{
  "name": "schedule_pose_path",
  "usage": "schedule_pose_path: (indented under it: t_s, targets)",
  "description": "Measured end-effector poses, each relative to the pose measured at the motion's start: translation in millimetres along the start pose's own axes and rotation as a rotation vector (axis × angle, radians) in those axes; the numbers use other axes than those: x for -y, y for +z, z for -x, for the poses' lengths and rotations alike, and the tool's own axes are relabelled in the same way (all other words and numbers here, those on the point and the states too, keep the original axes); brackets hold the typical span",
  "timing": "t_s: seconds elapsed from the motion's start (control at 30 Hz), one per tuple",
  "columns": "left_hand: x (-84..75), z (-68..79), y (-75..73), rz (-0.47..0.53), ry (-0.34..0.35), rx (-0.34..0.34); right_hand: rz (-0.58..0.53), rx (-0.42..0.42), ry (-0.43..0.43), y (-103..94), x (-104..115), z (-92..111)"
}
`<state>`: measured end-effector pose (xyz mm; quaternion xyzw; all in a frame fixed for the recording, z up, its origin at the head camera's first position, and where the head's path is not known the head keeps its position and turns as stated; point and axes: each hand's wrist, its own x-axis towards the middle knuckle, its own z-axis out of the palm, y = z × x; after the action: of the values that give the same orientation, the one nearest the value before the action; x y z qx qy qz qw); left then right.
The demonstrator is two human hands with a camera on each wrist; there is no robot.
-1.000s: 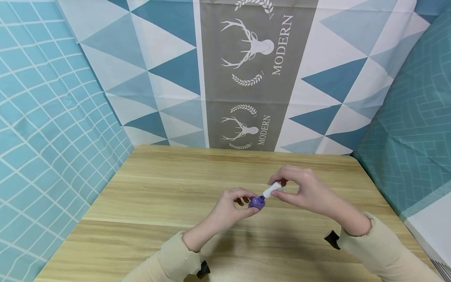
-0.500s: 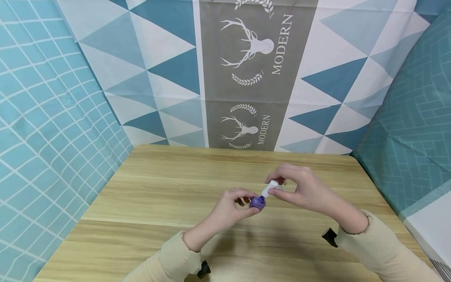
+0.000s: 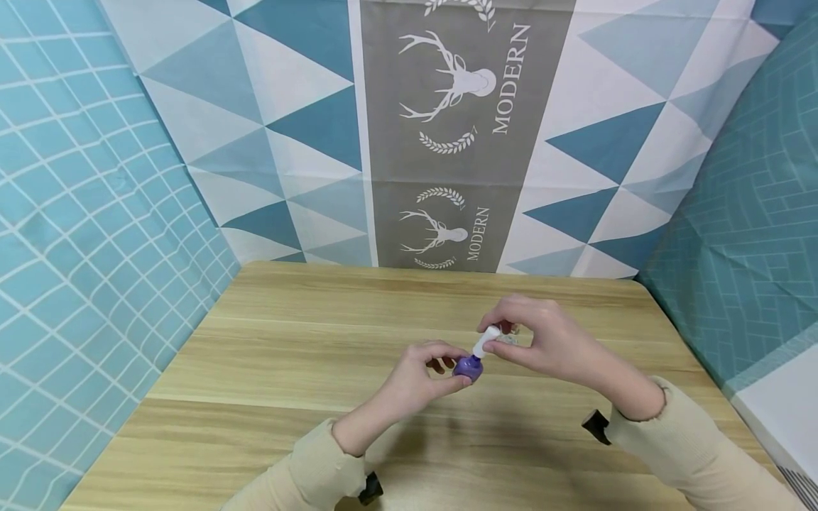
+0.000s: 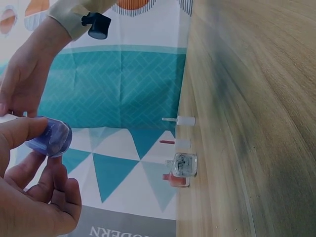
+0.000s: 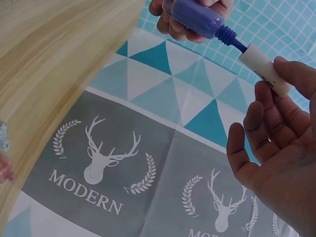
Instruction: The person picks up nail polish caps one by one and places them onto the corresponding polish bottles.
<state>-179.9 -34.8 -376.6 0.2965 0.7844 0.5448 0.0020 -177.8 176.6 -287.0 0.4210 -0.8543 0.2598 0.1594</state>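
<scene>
My left hand point(image 3: 409, 376) holds a purple nail polish bottle point(image 3: 469, 368) between thumb and fingers, above the table and tilted. Thumb and fingers of my right hand point(image 3: 552, 344) pinch its white brush cap point(image 3: 487, 341). In the right wrist view, the purple-coated brush stem point(image 5: 239, 45) runs from the cap point(image 5: 266, 69) into the threaded bottle neck point(image 5: 226, 35), leaving a short gap between cap and neck. From the left wrist, the purple bottle point(image 4: 52, 137) shows with thumb and fingers around it, while its cap is mostly hidden behind the hand.
On the wooden table point(image 3: 268, 355), a clear nail polish bottle point(image 4: 185, 165) and a red one point(image 4: 176, 180) stand uncapped. Two white brush caps point(image 4: 186, 121) stand beside them, brushes upward. Patterned cloth walls point(image 3: 307, 128) enclose the back and sides.
My right hand has shifted slightly left with the brush cap, which now stands steeper over the bottle neck. My left hand and the bottle have hardly moved.
</scene>
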Motion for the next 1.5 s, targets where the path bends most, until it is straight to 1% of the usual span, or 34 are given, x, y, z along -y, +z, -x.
schedule_pose_path:
  t_s: [0.23,0.4,0.5,0.67,0.8,0.97,1.03,1.17,1.27,1.37,1.5]
  targets:
    - [-0.9,-0.5,0.2,0.046,-0.030,0.012,0.004,0.019,0.016,1.6,-1,0]
    - [-0.8,-0.7,0.0,0.036,-0.032,0.009,-0.032,0.042,0.024,4.6,-3,0]
    - [-0.6,-0.9,0.0,0.025,-0.027,0.007,-0.053,0.032,0.004,7.1,-4,1]
    - [-0.6,-2.1,-0.2,0.033,-0.029,0.006,-0.068,0.010,-0.018,9.1,-5,1]
    - [-1.0,-2.8,-0.4,0.037,-0.028,0.004,-0.084,0.020,0.003,9.3,-6,0]
    - [-3.1,-4.0,-0.6,0.053,-0.048,0.003,-0.100,0.038,0.037,10.4,-9,-1]
    - [-6.7,-4.0,-0.9,0.061,-0.060,0.002,-0.107,0.044,0.054,11.0,-11,-1]
    - [-23.5,-2.6,-4.6,0.089,-0.078,0.003,-0.123,0.054,0.092,12.2,-12,-2]
    - [-35.8,-1.7,-7.6,0.105,-0.105,0.006,-0.135,0.047,0.115,13.8,-13,-3]
    - [-39.9,-1.7,-8.3,0.108,-0.133,0.010,-0.150,0.031,0.137,15.6,-14,-3]
    - [-40.0,-3.1,-7.9,0.103,-0.136,0.009,-0.175,0.006,0.181,17.8,-16,-4]
